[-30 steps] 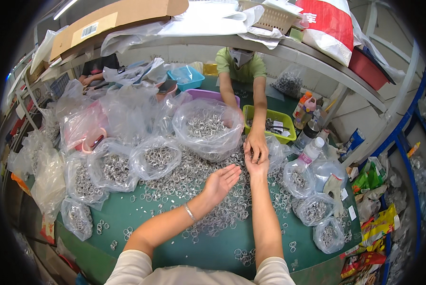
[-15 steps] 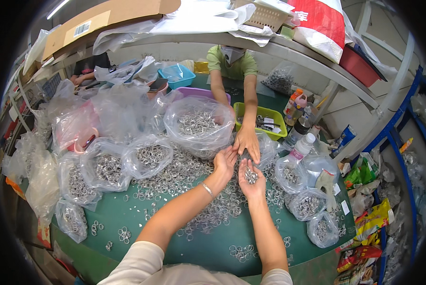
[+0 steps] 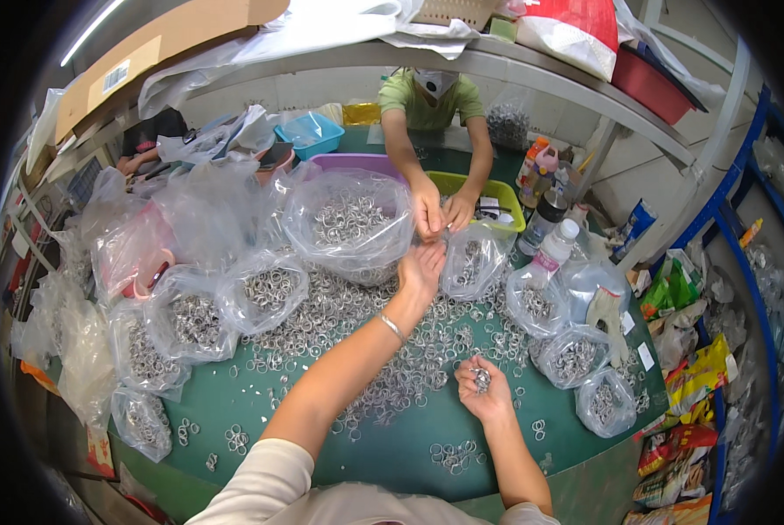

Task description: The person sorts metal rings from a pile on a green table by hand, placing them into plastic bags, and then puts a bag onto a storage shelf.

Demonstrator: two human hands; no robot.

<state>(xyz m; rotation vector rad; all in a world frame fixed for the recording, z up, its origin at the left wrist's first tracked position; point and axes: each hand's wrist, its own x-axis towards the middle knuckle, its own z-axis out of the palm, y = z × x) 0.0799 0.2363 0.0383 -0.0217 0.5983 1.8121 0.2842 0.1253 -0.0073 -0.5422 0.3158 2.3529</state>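
Note:
My right hand is drawn back over the near part of the green table, its fingers curled around a small cluster of silver metal rings. My left hand reaches far forward with the palm turned up and fingers stretched out; nothing can be made out in it. Just beyond its fingertips are the hands of a person in a green shirt across the table. Beneath my arms spreads a broad heap of loose rings. A clear bag of rings stands right beside my left hand.
A large ring-filled bag sits left of my left hand, with several smaller bags further left. More bags, a white bottle and a glove line the right. A green basket stands beyond. A loaded shelf hangs overhead.
My right hand has pulled back toward me and closed around the rings. The other person's hands have drawn back a little. My left hand has moved slightly forward.

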